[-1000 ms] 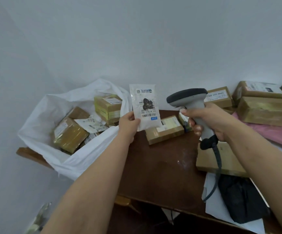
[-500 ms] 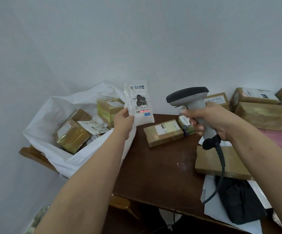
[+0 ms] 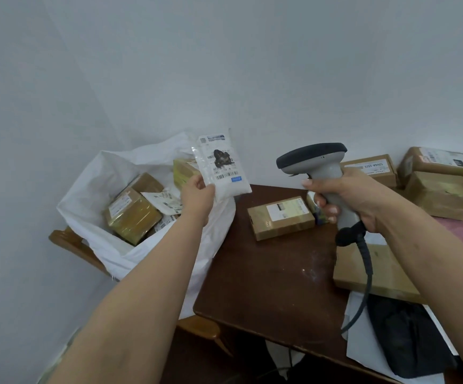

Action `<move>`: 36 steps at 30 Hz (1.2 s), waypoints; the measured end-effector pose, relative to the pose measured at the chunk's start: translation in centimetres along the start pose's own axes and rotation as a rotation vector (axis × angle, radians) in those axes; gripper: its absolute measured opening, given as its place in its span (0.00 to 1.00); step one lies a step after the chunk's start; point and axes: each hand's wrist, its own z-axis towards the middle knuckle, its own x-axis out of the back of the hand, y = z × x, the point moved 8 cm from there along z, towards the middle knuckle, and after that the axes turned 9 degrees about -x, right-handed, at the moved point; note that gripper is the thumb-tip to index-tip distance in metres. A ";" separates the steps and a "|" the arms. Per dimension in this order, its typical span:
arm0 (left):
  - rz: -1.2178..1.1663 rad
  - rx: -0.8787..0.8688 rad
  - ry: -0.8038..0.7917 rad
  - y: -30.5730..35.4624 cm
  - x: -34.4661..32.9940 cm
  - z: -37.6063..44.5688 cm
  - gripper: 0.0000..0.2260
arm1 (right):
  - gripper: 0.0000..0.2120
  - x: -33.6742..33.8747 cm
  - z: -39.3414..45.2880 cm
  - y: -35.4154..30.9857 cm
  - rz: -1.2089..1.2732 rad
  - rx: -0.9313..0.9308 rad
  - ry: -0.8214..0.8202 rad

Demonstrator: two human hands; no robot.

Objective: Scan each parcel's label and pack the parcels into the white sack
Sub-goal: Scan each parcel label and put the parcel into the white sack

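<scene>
Holding a small white padded parcel (image 3: 223,164) upright above the near rim of the white sack (image 3: 91,189), the left hand (image 3: 198,199) pinches its lower left corner between thumb and fingers; the parcel's label faces the camera, with a dark printed picture, a barcode beneath it and a small blue patch at the lower right. The right hand (image 3: 346,198) has its fingers curled round the grey handle of the barcode scanner (image 3: 317,167), whose dark head points left toward the parcel, and a black coiled cable (image 3: 363,275) hangs from the grip. Compared with half a second ago, the red scan line that lay across the barcode is gone, and the parcel has tipped slightly to the left, toward the sack. The sack stands open on a wooden chair (image 3: 69,245) just left of the dark brown tabletop (image 3: 266,278) and holds several taped brown boxes and white labelled packets. A small brown box (image 3: 281,217) lies on the tabletop between the hands, with more brown boxes (image 3: 446,189) at the right
</scene>
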 end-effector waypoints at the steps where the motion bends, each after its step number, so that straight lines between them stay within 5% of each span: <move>1: 0.016 0.001 0.075 0.1 1.5 0.6 0.15 | 0.11 -0.2 0.3 0.1 0.004 0.000 -0.006; 4: 0.320 0.023 0.232 -0.2 5.9 3.7 0.19 | 0.12 -0.7 1.3 0.5 0.030 -0.005 -0.015; 7: 0.873 0.092 0.141 -1.0 6.8 5.4 0.39 | 0.12 0.0 2.6 1.5 0.075 -0.036 0.035; 11: 0.867 -0.420 -0.114 -0.3 -0.9 3.5 0.33 | 0.13 1.4 4.6 3.5 0.099 -0.112 0.110; 14: 0.839 -0.553 -0.407 -3.0 -8.1 1.0 0.30 | 0.11 2.6 6.2 5.0 0.114 -0.157 0.116; 18: 0.968 -0.390 -0.740 -11.0 -14.6 0.3 0.32 | 0.10 4.9 8.6 7.4 0.143 -0.220 0.144; 27: 1.295 0.003 -1.107 -22.2 -17.6 0.2 0.43 | 0.12 8.3 12.1 12.9 0.198 -0.321 0.198; 32: 1.453 -0.067 -1.058 -21.0 -15.1 -5.0 0.39 | 0.12 8.8 12.4 13.5 0.228 -0.363 0.208; 36: 1.439 -0.214 -0.846 -17.9 -13.5 -6.3 0.27 | 0.10 8.4 12.6 13.1 0.219 -0.392 0.203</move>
